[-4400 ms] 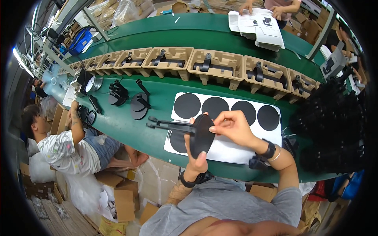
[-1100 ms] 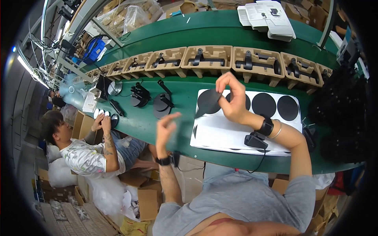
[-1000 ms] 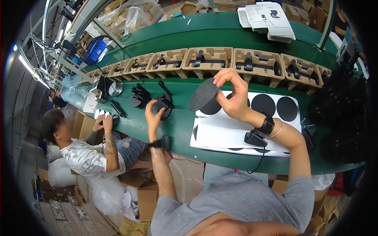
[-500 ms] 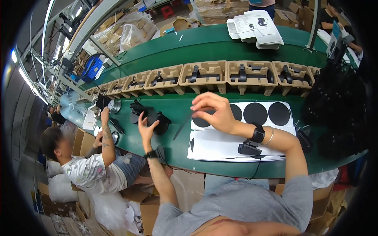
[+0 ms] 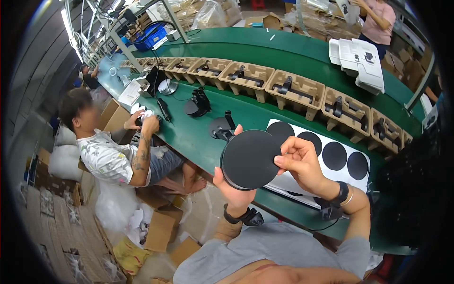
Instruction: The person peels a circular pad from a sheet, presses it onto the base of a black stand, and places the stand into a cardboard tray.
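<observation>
Bench (image 5: 194, 144): long green one, pretty cluttered, row of brown molded trays (image 5: 289, 98) along its middle with black parts sitting in them.
Black disc (image 5: 248, 161): held up by the bench's near edge, broad flat face showing.
Left hand (image 5: 237, 196): grip's cupped behind and under the disc, holding it up.
Right hand (image 5: 302, 163): grip's narrow, thumb and fingers pinching the disc's right edge.
White sheet (image 5: 346, 181): right of the disc, black circles (image 5: 335, 156) on it, partly hidden.
Left side: co-worker (image 5: 111, 158) seated, hands busy at the bench.
</observation>
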`<control>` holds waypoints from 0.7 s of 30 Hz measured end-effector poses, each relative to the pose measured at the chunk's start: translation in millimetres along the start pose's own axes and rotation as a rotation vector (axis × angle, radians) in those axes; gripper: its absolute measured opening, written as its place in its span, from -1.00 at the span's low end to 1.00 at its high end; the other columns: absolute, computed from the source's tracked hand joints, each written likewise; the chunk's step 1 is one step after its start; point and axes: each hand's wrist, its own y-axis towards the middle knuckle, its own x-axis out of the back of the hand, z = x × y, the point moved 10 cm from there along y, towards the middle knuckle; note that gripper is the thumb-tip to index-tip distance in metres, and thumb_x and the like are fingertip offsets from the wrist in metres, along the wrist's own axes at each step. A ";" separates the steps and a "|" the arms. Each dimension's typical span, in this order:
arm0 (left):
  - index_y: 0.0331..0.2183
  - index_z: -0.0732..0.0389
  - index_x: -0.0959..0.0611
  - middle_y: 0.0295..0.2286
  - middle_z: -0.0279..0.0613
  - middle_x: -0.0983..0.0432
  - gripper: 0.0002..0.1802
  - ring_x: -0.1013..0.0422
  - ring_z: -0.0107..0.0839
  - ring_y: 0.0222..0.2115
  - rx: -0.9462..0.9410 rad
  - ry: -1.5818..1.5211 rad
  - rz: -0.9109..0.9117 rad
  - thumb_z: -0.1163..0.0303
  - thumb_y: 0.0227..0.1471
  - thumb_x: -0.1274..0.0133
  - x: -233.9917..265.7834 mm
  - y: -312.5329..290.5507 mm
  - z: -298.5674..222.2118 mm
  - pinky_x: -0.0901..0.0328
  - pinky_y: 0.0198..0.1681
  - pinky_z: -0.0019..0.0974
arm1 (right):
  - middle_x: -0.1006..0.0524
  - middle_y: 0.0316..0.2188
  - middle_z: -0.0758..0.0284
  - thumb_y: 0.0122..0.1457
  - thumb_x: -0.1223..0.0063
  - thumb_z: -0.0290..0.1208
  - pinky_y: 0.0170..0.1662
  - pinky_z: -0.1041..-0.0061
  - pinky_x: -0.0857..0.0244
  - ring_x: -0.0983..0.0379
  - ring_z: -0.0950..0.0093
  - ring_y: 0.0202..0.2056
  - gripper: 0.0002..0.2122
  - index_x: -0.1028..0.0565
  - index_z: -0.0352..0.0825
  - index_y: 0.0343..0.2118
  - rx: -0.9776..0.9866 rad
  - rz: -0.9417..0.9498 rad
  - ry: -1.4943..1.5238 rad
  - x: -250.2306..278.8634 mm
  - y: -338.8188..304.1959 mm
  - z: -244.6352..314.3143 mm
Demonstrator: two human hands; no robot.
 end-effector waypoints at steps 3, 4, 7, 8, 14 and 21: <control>0.22 0.29 -0.05 0.05 0.10 -0.27 -0.10 -0.20 0.04 0.09 -0.027 0.041 0.205 -0.20 0.07 0.39 -21.1 2.8 -5.9 -0.16 0.13 0.02 | -0.54 -0.44 0.31 0.07 -0.15 -0.62 -0.40 0.65 -0.45 -0.52 0.61 -0.43 -0.90 -0.42 -0.39 -0.43 0.007 0.012 -0.014 -1.0 2.3 1.2; 0.22 0.29 -0.05 0.05 0.12 -0.27 -0.10 -0.20 0.04 0.09 -0.031 0.053 0.200 -0.20 0.07 0.39 -19.7 3.7 -5.8 -0.17 0.12 0.01 | -0.54 -0.45 0.31 0.07 -0.15 -0.62 -0.41 0.65 -0.45 -0.52 0.60 -0.43 -0.90 -0.42 -0.38 -0.43 0.008 0.012 -0.009 -1.5 3.4 1.1; 0.23 0.28 -0.05 0.04 0.14 -0.28 -0.10 -0.20 0.04 0.09 -0.019 0.059 0.161 -0.21 0.07 0.39 -15.8 7.1 -3.5 -0.19 0.10 0.00 | -0.55 -0.46 0.31 0.06 -0.15 -0.62 -0.42 0.65 -0.45 -0.52 0.60 -0.44 -0.90 -0.42 -0.39 -0.43 0.011 -0.002 0.010 -0.7 7.5 1.4; 0.23 0.28 -0.05 0.03 0.15 -0.28 -0.10 -0.20 0.04 0.09 -0.001 0.058 0.128 -0.21 0.07 0.39 -12.8 8.8 -1.7 -0.20 0.10 0.00 | -0.55 -0.45 0.30 0.06 -0.15 -0.62 -0.42 0.65 -0.45 -0.52 0.60 -0.44 -0.90 -0.42 -0.39 -0.43 0.011 -0.010 0.028 0.3 9.0 1.3; 0.24 0.26 -0.02 0.03 0.18 -0.28 -0.06 -0.24 0.08 0.06 -0.051 0.052 0.142 -0.26 0.04 0.35 -13.0 18.5 -3.4 -0.23 0.06 0.03 | -0.55 -0.46 0.29 0.07 -0.14 -0.62 -0.42 0.66 -0.44 -0.51 0.60 -0.45 -0.90 -0.42 -0.40 -0.42 0.011 -0.006 0.006 -2.8 15.5 1.0; 0.24 0.24 0.01 0.01 0.25 -0.28 -0.01 -0.29 0.12 0.01 -0.038 0.075 0.156 -0.30 0.01 0.33 -7.8 23.4 -2.5 -0.24 0.04 0.09 | -0.55 -0.47 0.27 0.07 -0.14 -0.64 -0.41 0.64 -0.43 -0.51 0.60 -0.45 -0.90 -0.42 -0.42 -0.44 0.063 -0.004 -0.064 -6.8 19.9 5.9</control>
